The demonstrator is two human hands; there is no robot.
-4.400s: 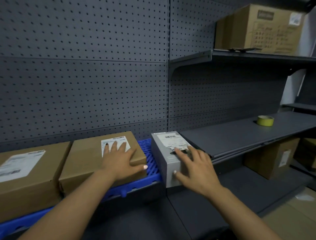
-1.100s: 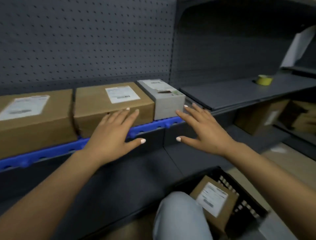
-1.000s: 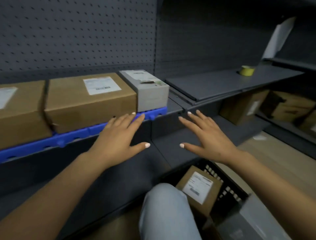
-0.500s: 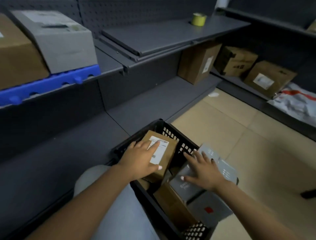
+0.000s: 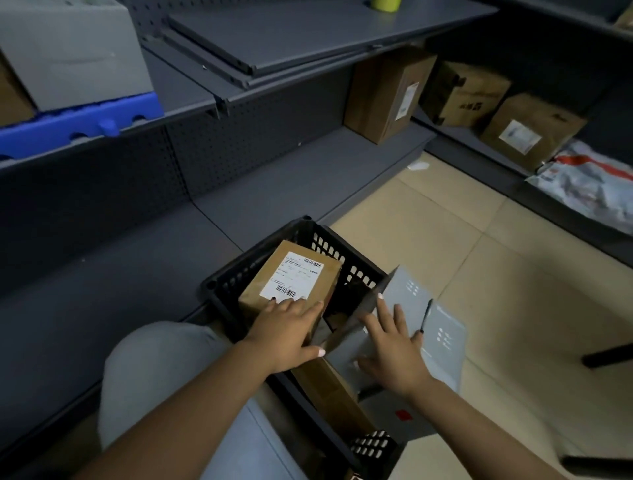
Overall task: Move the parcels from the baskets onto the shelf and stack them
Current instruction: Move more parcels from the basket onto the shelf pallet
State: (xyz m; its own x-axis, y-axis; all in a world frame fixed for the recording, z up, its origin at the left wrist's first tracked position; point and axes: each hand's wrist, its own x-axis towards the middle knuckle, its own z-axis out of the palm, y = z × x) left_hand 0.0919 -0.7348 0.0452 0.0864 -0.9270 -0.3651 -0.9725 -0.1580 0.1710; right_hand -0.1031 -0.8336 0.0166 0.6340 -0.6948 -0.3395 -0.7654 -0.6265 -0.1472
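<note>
A black plastic basket [image 5: 305,229] stands on the floor by my knee. A brown parcel with a white label [image 5: 310,274] lies tilted in its far end, and my left hand [image 5: 287,330] grips that parcel's near end, fingers on top and thumb along the edge. My right hand [image 5: 394,349] lies spread on a grey parcel [image 5: 409,294] that leans up on edge at the basket's right side. A second grey parcel [image 5: 445,346] sits behind it and another brown parcel [image 5: 329,394] lies lower in the basket. On the shelf at upper left a grey box [image 5: 68,48] rests on a blue tray [image 5: 82,125].
Dark metal shelving runs along the left and back. A yellow tape roll [image 5: 385,3] sits on the upper shelf board. Brown boxes [image 5: 387,96] [image 5: 527,133] and a white mail bag [image 5: 592,185] fill the lower shelves at right. Black furniture legs [image 5: 606,354] stand on the tiled floor.
My hands left the shelf and dropped to the basket. In the last half second the left hand slid to the brown parcel's near end and the grey parcel tilted up under the right hand.
</note>
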